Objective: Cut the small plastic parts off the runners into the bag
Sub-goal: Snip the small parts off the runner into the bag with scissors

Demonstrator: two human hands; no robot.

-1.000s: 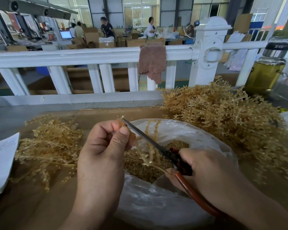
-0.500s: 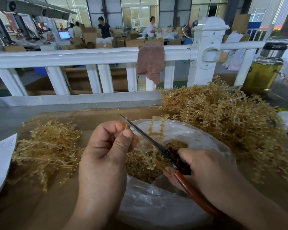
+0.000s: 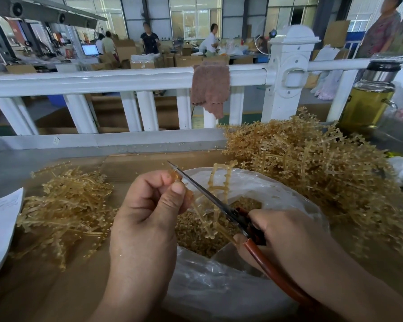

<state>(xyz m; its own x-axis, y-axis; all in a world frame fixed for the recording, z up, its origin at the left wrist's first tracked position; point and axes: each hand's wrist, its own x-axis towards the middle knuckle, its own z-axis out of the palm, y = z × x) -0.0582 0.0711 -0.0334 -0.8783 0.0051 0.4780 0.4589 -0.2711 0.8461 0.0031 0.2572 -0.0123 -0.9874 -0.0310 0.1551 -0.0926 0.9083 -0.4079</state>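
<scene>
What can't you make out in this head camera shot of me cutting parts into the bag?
All in the head view.
The runner: its gripped end is covered by the left hand.
The scissors: handles mostly wrapped by the right hand; whether the blades are parted is unclear.
The bag: its depth is hidden by cut parts and plastic.
The paper sheet: cut off by the left edge, print too small to read.
</scene>
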